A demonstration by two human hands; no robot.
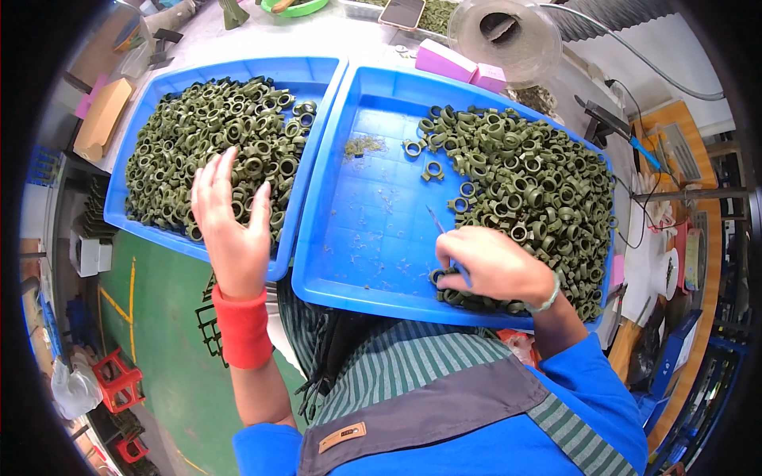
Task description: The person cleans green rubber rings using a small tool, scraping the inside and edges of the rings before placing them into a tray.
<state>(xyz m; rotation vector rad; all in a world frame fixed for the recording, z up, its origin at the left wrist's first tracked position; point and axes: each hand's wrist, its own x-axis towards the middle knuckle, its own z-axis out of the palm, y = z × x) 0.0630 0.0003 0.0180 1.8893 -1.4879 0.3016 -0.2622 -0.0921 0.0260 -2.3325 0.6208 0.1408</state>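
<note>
Two blue trays (337,258), green rings (516,178) heaped in both

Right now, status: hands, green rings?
Left hand open at green rings, left tray. Right hand holds slim tool over right tray. Hands hide some rings.

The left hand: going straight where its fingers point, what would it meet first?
The left hand would probably meet the heaped green rings in the left blue tray first, though depth is unclear.
</note>
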